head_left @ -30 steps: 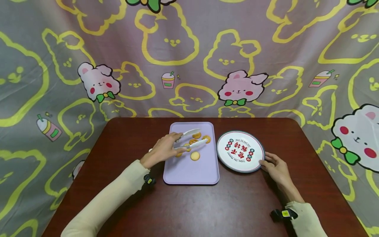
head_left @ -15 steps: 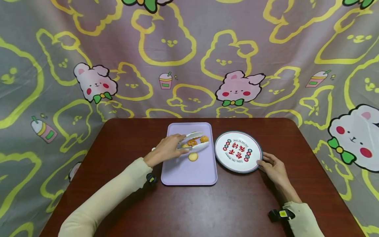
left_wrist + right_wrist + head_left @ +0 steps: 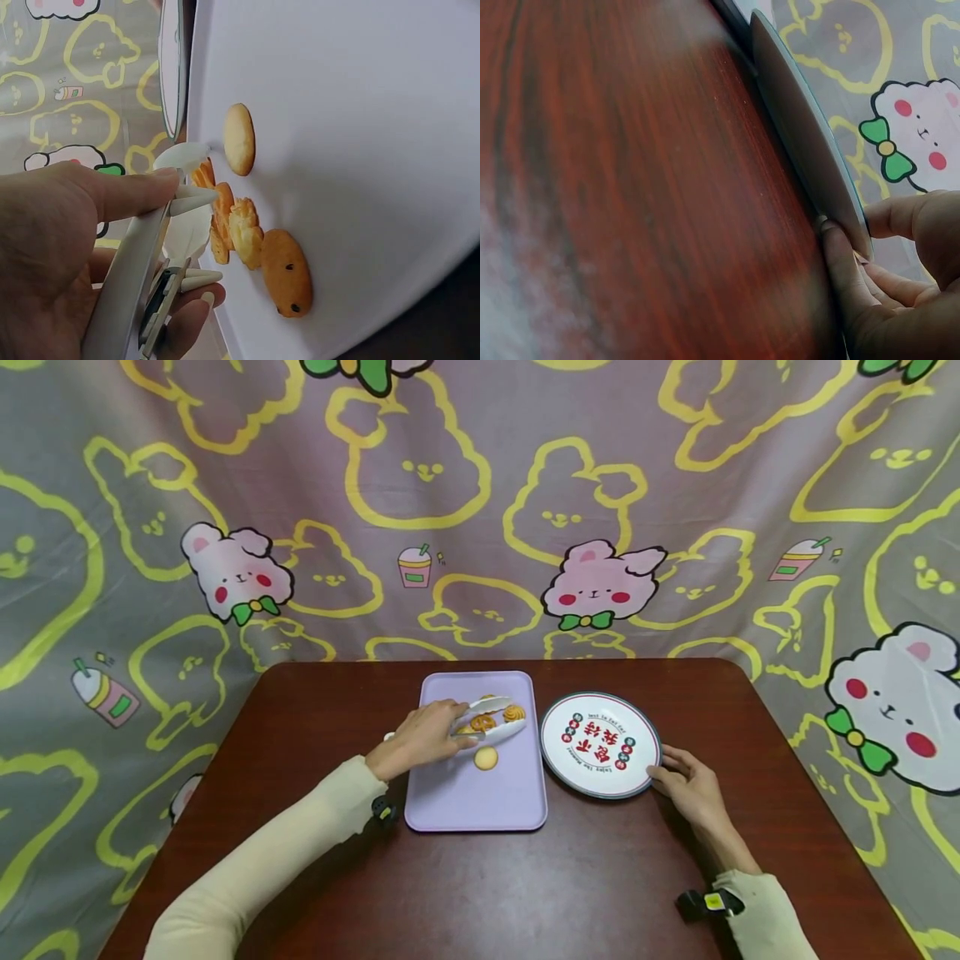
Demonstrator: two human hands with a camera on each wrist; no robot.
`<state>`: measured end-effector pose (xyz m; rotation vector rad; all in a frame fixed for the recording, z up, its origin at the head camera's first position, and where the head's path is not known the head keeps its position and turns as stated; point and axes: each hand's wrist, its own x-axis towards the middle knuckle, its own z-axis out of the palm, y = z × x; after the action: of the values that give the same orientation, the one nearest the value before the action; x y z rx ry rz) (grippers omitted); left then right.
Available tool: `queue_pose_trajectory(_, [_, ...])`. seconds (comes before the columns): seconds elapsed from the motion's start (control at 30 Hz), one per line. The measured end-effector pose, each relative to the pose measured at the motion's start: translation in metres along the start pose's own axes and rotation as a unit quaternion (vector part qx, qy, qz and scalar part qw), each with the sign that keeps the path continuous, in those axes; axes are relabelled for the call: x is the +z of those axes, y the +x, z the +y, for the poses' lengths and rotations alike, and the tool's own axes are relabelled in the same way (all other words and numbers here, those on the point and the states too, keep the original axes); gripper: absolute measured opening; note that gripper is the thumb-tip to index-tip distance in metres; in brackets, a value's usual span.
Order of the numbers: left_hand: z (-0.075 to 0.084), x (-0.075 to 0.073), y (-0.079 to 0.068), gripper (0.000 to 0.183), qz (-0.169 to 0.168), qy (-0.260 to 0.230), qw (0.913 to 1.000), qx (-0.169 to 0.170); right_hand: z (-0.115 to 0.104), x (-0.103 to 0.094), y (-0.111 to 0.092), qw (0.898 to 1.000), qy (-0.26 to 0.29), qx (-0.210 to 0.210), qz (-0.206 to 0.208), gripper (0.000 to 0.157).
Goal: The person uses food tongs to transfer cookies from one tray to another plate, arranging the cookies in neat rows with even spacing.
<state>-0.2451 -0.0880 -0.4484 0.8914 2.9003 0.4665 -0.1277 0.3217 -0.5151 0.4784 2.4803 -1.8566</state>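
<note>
In the head view, my left hand (image 3: 423, 739) grips a pair of tongs (image 3: 502, 729) with pale, broad tips. The tips are spread on either side of a swirled cookie (image 3: 514, 714) and a pretzel-like cookie (image 3: 482, 722); whether they touch either is unclear. These cookies are on a lavender tray (image 3: 476, 802), with a pale round cookie (image 3: 486, 758) just in front. The left wrist view adds an oval cookie with dark spots (image 3: 287, 274). My right hand (image 3: 693, 789) pinches the right rim of a white plate (image 3: 630, 781) with red and green lettering.
Tray and plate lie side by side on a dark brown wooden table (image 3: 600, 877). Behind the table hangs a patterned curtain (image 3: 480, 460) with rabbit drawings. A small white object (image 3: 388, 737) shows beside the left wrist, probably the tongs' end.
The tongs' tips have shifted slightly right and now flank the swirled cookie. The head view has drifted a little. My right hand keeps its hold on the plate.
</note>
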Motion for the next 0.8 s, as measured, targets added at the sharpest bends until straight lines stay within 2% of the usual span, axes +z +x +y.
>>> queue_pose_trajectory(0.3, [0.0048,-0.0043,0.002,0.055,-0.01,0.007,0.9999,0.007,0.0002,-0.0008,-0.0006,1.0,0.007,-0.001,-0.004,0.063])
queue_pose_trajectory(0.57, [0.0045,-0.0033,0.0023,0.06,-0.025,0.013,0.9996,0.004,-0.0007,0.0002,-0.001,1.0,0.01,0.0,-0.003,0.062])
queue_pose_trajectory(0.8, [0.0039,-0.0018,0.0032,0.059,-0.022,0.014,0.9997,0.005,-0.0014,0.0005,-0.0017,1.0,0.012,-0.001,-0.002,0.063])
